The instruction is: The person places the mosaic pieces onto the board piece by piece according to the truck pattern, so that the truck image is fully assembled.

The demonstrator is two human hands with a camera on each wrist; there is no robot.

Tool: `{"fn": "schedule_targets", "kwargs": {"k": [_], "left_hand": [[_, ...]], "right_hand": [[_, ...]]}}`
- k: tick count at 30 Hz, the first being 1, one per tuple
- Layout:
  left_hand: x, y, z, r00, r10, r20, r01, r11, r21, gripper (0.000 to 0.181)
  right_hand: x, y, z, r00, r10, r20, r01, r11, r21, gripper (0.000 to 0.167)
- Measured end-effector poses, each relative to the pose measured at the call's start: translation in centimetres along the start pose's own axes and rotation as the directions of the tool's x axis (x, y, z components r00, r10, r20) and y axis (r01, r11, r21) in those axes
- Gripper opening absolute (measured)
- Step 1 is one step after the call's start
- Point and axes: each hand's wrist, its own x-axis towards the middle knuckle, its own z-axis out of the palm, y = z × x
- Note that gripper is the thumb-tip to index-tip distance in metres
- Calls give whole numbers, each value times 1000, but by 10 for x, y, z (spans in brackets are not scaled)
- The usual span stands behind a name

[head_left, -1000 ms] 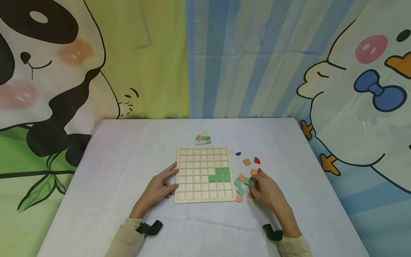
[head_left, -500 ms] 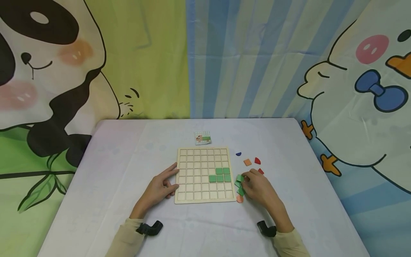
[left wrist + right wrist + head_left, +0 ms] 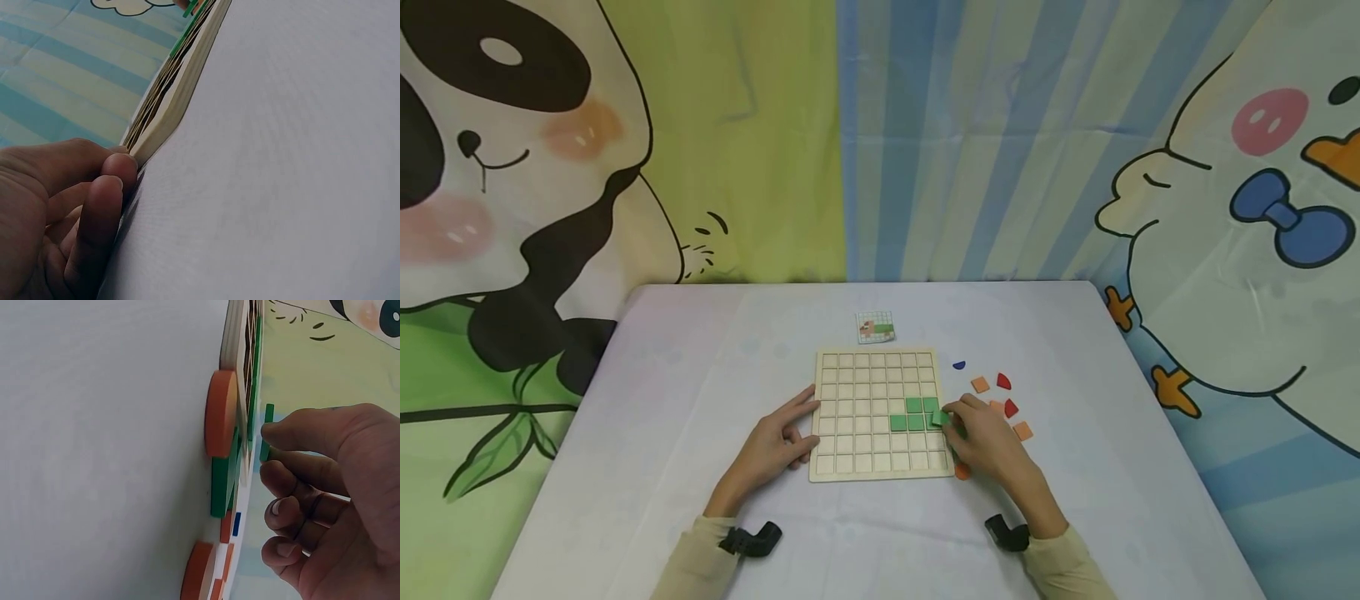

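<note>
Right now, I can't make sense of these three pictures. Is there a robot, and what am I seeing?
No robot: just a person's bare left hand and right hand. The wide picture comes from a camera worn on the head; the two close ones from a camera worn on each wrist. On the table lie a gridded board holding green tiles, a small card beyond it, and loose orange, red and blue pieces. The left hand touches the board's left edge; the right pinches a green tile at the opposite edge.
</note>
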Motion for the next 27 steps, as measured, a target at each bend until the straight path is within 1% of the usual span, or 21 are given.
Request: {"fn": "schedule_targets", "kwargs": {"k": [9, 15, 27], "left_hand": [[-1, 1, 0, 1000, 0, -4, 0, 1000, 0, 68], [0, 3, 0, 1000, -9, -6, 9, 1000, 4, 68], [1, 0, 1, 1000, -2, -9, 2, 1000, 13, 66]], "right_hand": [[8, -6, 2, 999, -37, 22, 37, 999, 19, 27], [14, -10, 5, 997, -82, 7, 82, 997, 14, 28], [24, -20, 8, 995, -91, 28, 91, 996, 8, 28]]}}
